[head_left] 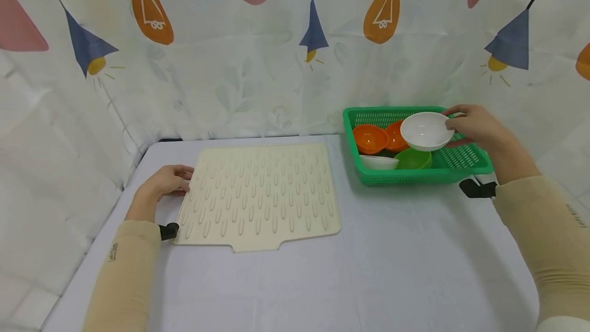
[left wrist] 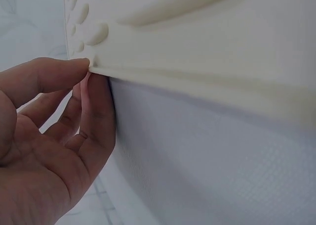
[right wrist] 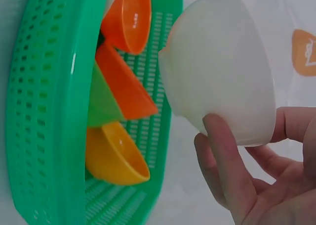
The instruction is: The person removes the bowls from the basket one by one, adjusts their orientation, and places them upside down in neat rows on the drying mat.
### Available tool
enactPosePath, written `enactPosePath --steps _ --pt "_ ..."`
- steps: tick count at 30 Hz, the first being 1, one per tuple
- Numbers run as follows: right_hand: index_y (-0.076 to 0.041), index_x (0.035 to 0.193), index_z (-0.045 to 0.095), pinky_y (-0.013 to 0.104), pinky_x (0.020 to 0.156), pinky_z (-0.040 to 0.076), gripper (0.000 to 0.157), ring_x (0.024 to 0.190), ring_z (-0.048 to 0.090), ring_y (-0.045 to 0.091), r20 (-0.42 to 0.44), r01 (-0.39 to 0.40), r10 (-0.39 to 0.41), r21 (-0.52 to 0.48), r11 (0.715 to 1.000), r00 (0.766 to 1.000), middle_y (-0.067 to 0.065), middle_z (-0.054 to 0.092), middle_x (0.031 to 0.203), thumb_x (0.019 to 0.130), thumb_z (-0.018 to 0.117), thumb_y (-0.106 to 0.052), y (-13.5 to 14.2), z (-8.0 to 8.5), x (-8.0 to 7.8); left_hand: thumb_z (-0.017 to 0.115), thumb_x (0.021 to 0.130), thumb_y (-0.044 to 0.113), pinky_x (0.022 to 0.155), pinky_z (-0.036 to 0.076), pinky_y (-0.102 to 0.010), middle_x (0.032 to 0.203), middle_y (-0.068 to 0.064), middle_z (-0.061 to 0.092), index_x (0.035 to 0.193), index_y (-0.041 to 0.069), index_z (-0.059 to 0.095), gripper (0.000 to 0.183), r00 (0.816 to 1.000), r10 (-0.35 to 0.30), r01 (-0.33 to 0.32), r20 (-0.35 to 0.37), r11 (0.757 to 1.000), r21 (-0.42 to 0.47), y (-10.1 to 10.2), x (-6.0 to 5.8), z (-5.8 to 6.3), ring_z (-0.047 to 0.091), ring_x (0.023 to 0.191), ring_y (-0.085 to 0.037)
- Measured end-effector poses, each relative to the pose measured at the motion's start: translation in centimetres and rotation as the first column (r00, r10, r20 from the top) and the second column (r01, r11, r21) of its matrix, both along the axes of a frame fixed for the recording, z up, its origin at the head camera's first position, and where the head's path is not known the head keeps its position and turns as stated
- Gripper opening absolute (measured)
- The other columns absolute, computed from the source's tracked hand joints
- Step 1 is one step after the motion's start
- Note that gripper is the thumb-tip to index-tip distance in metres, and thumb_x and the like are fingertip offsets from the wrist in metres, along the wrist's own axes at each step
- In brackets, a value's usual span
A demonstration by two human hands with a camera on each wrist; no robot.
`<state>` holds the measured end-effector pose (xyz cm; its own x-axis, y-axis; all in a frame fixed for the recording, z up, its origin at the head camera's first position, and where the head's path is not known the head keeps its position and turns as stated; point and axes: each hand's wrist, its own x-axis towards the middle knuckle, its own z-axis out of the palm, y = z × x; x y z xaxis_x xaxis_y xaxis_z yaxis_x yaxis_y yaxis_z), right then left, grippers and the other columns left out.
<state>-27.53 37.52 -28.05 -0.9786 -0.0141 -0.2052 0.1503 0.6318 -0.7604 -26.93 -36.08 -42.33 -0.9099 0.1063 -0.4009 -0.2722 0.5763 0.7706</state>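
Observation:
My right hand grips a white bowl by its rim, thumb at the rim and fingers against the outside. The bowl is tilted over the green basket, its inside facing the head camera. At the left, my left hand pinches the side edge of a cream drying mat with raised oval ridges. In the left wrist view the thumb meets the top of the mat's edge, with fingers bent below it. The mat lies on the white-covered table.
Inside the basket sit two orange bowls, a green bowl, another white bowl and a yellow bowl. A patterned curtain hangs behind the table. The basket stands at the table's back right.

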Motion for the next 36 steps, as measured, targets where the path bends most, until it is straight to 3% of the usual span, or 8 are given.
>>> enactPosePath --steps 8,14,22,28,36 --pt "0.001 0.157 0.026 0.045 0.086 0.060 0.062 0.111 0.047 0.035 0.041 0.004 0.002 -0.136 0.991 0.999 0.025 0.034 0.138 0.104 0.051 -0.015 -2.9 -0.4 -0.4 0.065 0.087 -0.010 0.083 0.056 -0.031 0.151 -0.033 0.034 0.154 -0.011 0.028 0.077 1.000 -0.003 0.003 -0.001 1.000 0.005 0.1 0.2 0.1 0.055 0.115 -0.034" --pt "-0.002 0.158 0.027 0.045 0.089 0.058 0.061 0.105 0.057 0.027 0.060 -0.012 0.026 -0.231 0.973 0.998 0.024 0.032 0.147 0.104 0.053 -0.014 -5.6 -0.7 -0.3 0.065 0.086 -0.010 0.082 0.056 -0.030 0.151 -0.033 0.035 0.155 -0.011 0.028 0.078 1.000 0.002 -0.002 -0.004 1.000 -0.013 0.1 0.2 0.1 0.054 0.116 -0.034" --pt "-0.002 0.156 0.028 0.046 0.089 0.058 0.057 0.105 0.059 0.023 0.063 -0.053 0.085 -0.405 0.913 0.994 0.019 0.032 0.151 0.104 0.051 -0.008 -9.2 -1.3 0.3 0.066 0.086 -0.010 0.081 0.056 -0.029 0.151 -0.032 0.037 0.155 -0.011 0.028 0.079 1.000 -0.002 0.002 -0.005 1.000 -0.017 0.0 0.1 -0.1 0.056 0.113 -0.031" --pt "-0.003 0.152 0.032 0.046 0.089 0.058 0.052 0.115 0.054 0.034 0.060 -0.102 0.150 -0.490 0.866 0.987 0.019 0.034 0.151 0.104 0.051 -0.005 -12.6 -1.7 1.2 0.066 0.087 -0.010 0.082 0.055 -0.029 0.152 -0.032 0.034 0.156 -0.011 0.027 0.079 1.000 0.011 -0.011 0.006 1.000 -0.022 0.0 0.2 0.0 0.053 0.116 -0.034" --pt "-0.002 0.149 0.035 0.047 0.086 0.059 0.051 0.117 0.054 0.040 0.072 -0.152 0.219 -0.513 0.845 0.973 0.022 0.037 0.151 0.101 0.051 -0.003 -16.2 -2.9 2.1 0.067 0.086 -0.009 0.082 0.056 -0.029 0.151 -0.033 0.035 0.155 -0.010 0.028 0.079 1.000 0.014 -0.014 0.002 1.000 -0.027 0.3 0.3 0.2 0.055 0.114 -0.033"
